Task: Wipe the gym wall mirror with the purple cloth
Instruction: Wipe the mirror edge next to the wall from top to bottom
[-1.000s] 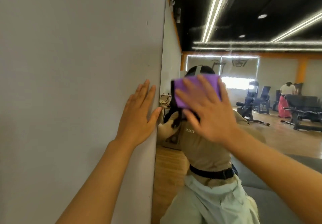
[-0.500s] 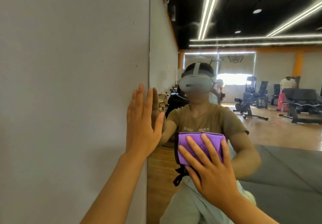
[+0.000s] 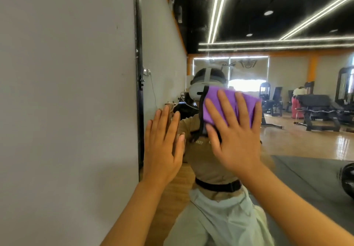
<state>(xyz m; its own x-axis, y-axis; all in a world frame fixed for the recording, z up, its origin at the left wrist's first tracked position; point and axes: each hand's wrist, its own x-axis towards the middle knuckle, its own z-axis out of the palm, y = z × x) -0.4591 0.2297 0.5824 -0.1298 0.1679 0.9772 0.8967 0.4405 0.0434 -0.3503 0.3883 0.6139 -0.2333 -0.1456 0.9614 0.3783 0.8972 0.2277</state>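
Two hands are working flat against the mirror [image 3: 287, 140]: the right hand [image 3: 235, 136], fingers spread, is pressing the purple cloth [image 3: 228, 102] on the glass, having swept up from waist height, so another pass is under way. The left hand [image 3: 162, 150], fingers straight, is bracing near the mirror's left edge beside the grey wall [image 3: 67, 111].

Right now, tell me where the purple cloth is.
In the head view, the purple cloth lies flat on the mirror right of centre, pressed under the right hand, with the left hand beside it near the mirror's left edge.
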